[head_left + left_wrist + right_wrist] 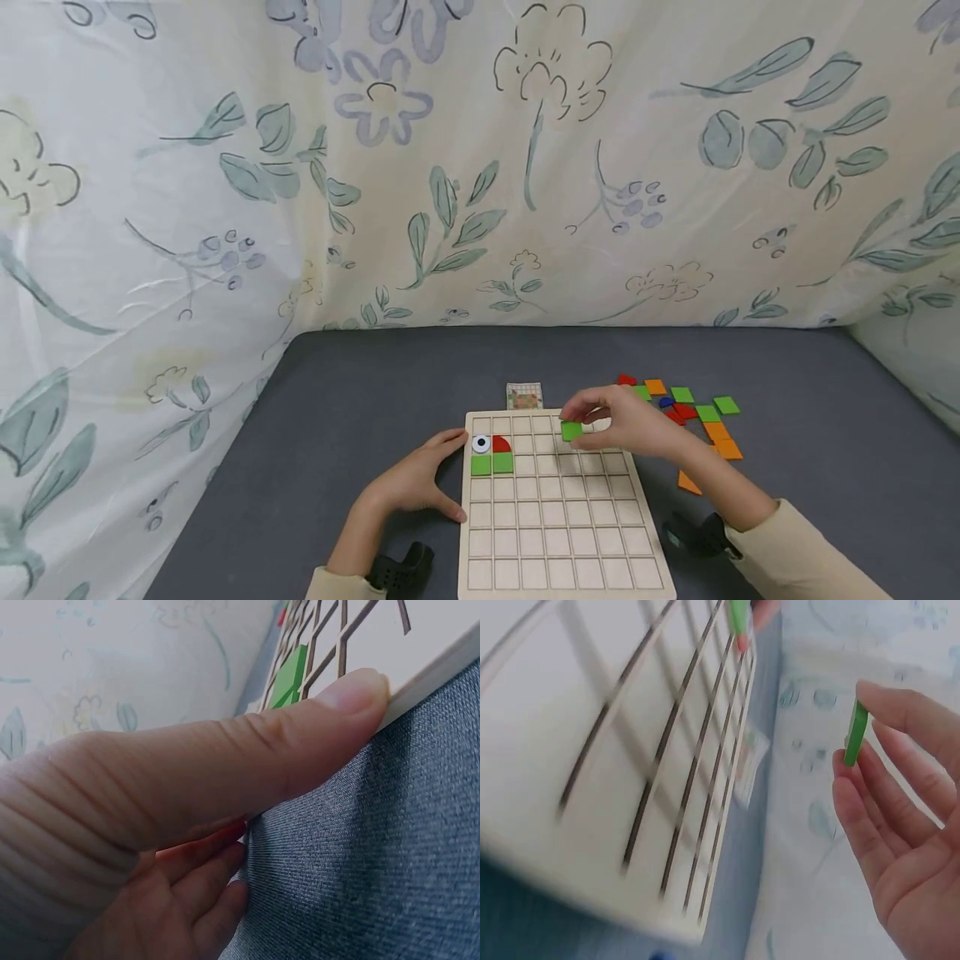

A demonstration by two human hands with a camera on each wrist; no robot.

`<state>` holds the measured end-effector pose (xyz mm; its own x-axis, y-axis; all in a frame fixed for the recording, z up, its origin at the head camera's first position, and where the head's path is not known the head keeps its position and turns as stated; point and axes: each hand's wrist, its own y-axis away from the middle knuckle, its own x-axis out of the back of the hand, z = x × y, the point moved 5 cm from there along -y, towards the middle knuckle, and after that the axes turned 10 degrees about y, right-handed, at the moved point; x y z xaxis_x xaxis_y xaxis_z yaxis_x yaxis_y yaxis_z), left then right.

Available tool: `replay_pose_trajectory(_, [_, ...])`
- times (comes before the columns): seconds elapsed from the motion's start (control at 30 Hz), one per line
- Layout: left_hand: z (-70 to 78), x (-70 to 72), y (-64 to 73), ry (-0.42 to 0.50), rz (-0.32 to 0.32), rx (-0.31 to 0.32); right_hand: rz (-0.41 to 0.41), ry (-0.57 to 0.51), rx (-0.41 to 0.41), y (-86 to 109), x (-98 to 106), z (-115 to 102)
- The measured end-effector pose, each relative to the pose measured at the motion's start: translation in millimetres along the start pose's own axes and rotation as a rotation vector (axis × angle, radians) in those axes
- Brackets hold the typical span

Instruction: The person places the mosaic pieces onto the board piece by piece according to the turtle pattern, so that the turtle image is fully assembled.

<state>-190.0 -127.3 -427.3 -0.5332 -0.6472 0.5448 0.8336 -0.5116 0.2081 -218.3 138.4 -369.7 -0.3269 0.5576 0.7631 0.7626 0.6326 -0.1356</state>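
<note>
A wooden grid board [543, 546] lies on the dark grey cloth. My left hand [416, 479] is spread along its left edge; in the left wrist view the straight thumb [240, 761] presses the rim. My right hand [626, 421] pinches a green square tile [572, 431] above the board's upper right cells. The right wrist view shows that tile [857, 733] between thumb and fingers, apart from the board. At the board's upper left sit a white eye tile [481, 443], a red rounded piece [501, 444] and two green square tiles [502, 463] beneath them.
A small printed card [523, 396] lies behind the board's far edge. Loose pieces spread to the right, including green squares [726, 405], orange ones [727, 448], red ones [685, 411] and a blue piece [666, 402]. A floral curtain [480, 167] hangs behind.
</note>
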Motion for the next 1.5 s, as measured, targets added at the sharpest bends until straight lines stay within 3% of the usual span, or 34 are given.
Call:
replay_pose_trajectory(0.37, [-1.1, 2.2, -2.1, -0.009, -0.001, 0.015, -0.031, -0.028, 0.003, -27.8, -36.9, -31.7])
replay_pose_trajectory(0.73, [1.0, 3.1, -4.5, -0.008, 0.001, -0.002, -0.068, -0.053, -0.002, -34.5, -61.7, -39.2])
replay_pose_trajectory(1.1, [-3.2, 4.4, -5.0, -0.017, 0.012, -0.004, -0.095, 0.075, 0.100, -37.2, -88.8, -44.9])
replay_pose_trajectory(1.5, [-3.6, 4.2, -2.7, -0.024, 0.008, -0.001, -0.143, 0.168, 0.067, -40.1, -96.4, -50.5])
